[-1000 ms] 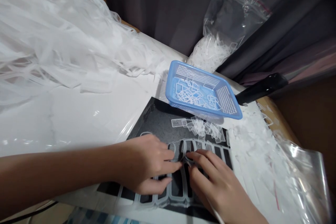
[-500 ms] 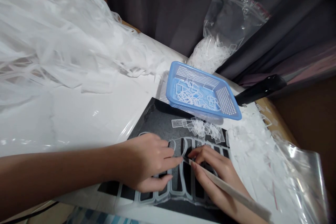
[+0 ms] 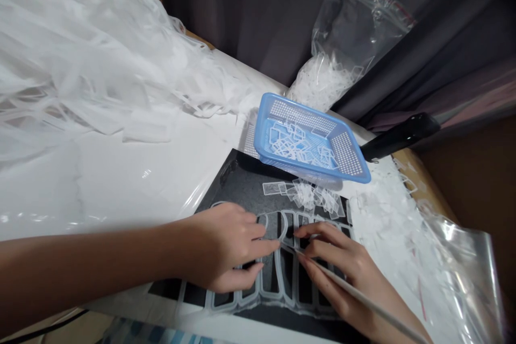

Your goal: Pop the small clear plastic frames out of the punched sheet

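My left hand (image 3: 237, 247) reaches in from the left, palm down with fingers stretched out and apart. Its index fingertip presses on a translucent plastic sheet of frame-shaped outlines (image 3: 264, 296), which lies on a black mat (image 3: 245, 183). Across from it, my right hand (image 3: 342, 266) holds a long, thin, pale tool (image 3: 363, 296) between thumb and fingers; its exact kind is unclear. The tool's narrow tip is at the sheet, just right of the left index fingertip. Beyond the hands, a pile of small clear rectangular pieces (image 3: 306, 196) rests on the mat.
A blue basket (image 3: 260, 126) with small white frames stands behind the mat. Past it are a zip bag (image 3: 322, 83) of similar pieces and a black object (image 3: 399, 137). White strip-like scraps (image 3: 100, 54) heap at the left; clear film (image 3: 463, 274) lies at the right.
My right hand has shifted slightly right, and the tool's tip has drawn back a little from the left fingertip. My left hand stays almost still.
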